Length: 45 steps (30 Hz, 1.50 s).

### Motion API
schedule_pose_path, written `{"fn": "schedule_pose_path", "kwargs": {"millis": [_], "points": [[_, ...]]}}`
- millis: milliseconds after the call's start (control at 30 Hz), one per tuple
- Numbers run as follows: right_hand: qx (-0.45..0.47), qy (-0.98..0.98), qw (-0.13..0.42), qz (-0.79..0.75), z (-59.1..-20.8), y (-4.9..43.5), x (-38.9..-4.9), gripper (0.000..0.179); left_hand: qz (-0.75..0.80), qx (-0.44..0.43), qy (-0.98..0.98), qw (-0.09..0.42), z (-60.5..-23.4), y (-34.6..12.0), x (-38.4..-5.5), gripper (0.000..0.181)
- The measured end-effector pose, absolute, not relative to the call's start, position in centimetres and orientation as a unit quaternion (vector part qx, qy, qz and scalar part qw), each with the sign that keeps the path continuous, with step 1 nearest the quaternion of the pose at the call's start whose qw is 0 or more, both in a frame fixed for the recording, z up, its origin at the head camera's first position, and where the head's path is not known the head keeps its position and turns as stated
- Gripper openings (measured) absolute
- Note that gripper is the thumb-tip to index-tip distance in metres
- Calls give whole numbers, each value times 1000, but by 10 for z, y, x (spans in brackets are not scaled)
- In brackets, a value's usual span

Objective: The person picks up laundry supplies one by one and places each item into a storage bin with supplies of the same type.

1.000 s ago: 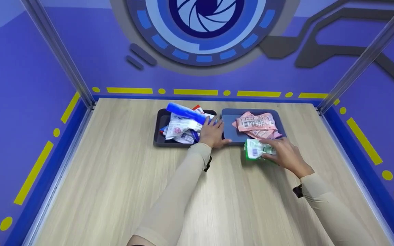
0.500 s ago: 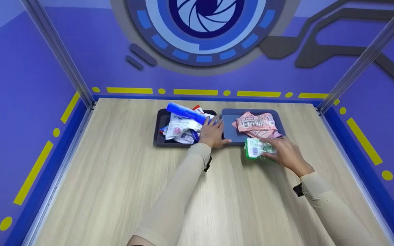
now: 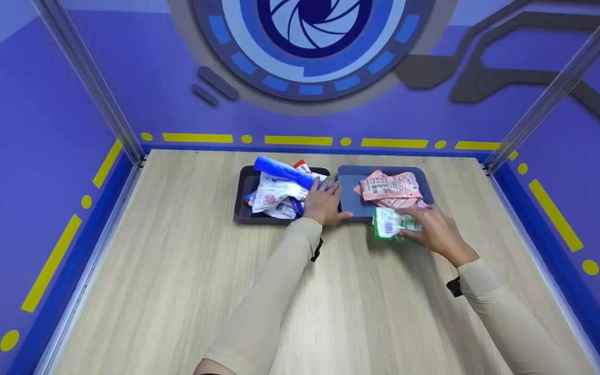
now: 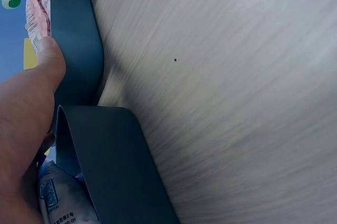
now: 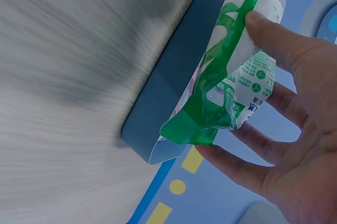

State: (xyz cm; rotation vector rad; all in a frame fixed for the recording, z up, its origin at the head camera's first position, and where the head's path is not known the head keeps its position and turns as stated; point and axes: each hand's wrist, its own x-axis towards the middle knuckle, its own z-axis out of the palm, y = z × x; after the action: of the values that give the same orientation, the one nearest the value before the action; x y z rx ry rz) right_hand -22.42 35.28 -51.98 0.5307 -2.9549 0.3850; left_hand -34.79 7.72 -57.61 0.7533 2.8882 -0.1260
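With fingers spread, my left hand (image 3: 325, 203) rests over the right end of the dark tray (image 3: 246, 182), its fingertips by a blue packet (image 3: 282, 171). White packets (image 3: 274, 197) lie under that blue one. The left thumb reaches across to the edge of the grey-blue tray (image 3: 349, 182). My right hand (image 3: 439, 234) pinches a green-and-white plastic packet (image 3: 386, 224) at the front rim of the grey-blue tray. In the right wrist view this packet (image 5: 253, 79) is crumpled between thumb and fingers. Pink packets (image 3: 391, 186) lie inside the grey-blue tray.
Both trays stand side by side near the back of a wood-grain table (image 3: 175, 260). Purple panels (image 3: 300, 122) with yellow marks and metal posts (image 3: 91, 83) enclose the table at the back and sides.
My right hand has shifted slightly away from me with the green-and-white packet, toward the grey-blue tray. The left hand has stayed in place.
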Motion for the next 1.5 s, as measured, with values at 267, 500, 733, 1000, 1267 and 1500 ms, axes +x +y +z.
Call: {"fn": "schedule_pose_path", "kwargs": {"millis": [267, 500, 733, 1000, 1267, 1500], "points": [[173, -975, 60, 123, -519, 351, -225, 55, -30, 254, 964, 76, -576, 76, -349, 96], [179, -974, 63, 123, -518, 351, -226, 54, -27, 253, 964, 78, -577, 76, -349, 96], [181, -974, 68, 120, -515, 351, -228, 53, -36, 252, 964, 79, -577, 77, -349, 97], [184, -973, 74, 117, -513, 351, -229, 52, -39, 252, 964, 76, -577, 77, -349, 96], [192, -970, 93, 115, -514, 351, -231, 53, -49, 251, 964, 73, -577, 77, -347, 96], [197, -969, 96, 112, -515, 353, -234, 53, -48, 249, 964, 77, -578, 79, -349, 96]]}}
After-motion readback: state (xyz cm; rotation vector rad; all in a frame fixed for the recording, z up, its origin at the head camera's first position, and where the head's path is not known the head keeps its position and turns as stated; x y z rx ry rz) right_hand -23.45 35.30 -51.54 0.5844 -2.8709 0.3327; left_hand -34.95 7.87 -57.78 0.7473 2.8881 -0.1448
